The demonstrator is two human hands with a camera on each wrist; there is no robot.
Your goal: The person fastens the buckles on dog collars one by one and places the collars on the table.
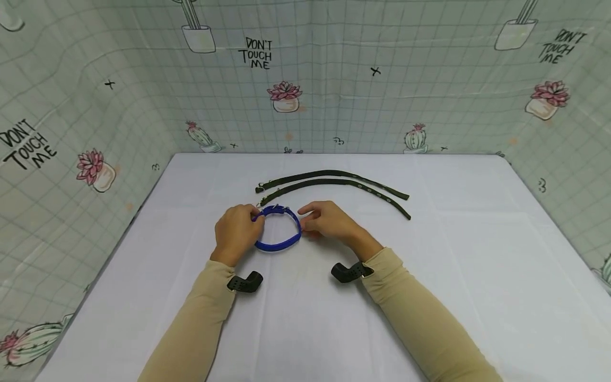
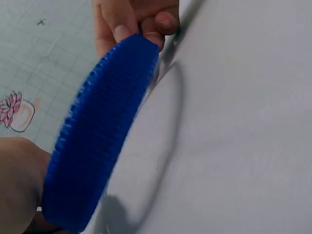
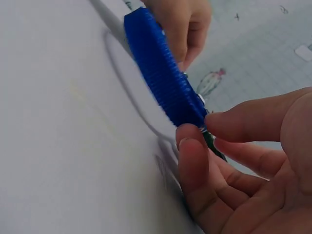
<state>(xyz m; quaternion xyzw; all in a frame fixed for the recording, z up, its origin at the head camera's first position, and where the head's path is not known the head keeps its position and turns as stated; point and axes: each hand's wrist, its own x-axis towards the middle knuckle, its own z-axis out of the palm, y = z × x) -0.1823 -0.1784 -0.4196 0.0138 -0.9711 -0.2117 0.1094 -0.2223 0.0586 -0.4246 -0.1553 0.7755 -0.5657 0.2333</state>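
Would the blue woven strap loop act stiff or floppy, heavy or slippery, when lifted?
The blue woven strap loop is probably flexible but springy, since it bows into a rounded ring between the left hand and right hand. It looks light, being only a narrow band. Its ribbed surface probably won't slip easily.

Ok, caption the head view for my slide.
Left hand and right hand hold a looped blue strap; two dark straps lie beyond.

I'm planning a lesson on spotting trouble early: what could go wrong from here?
The round blue woven-fabric loop could slip, since the right hand seems to pinch it only by the fingertips. The left hand might nudge the nearer long dark-green strap, whose ringed end lies close behind.
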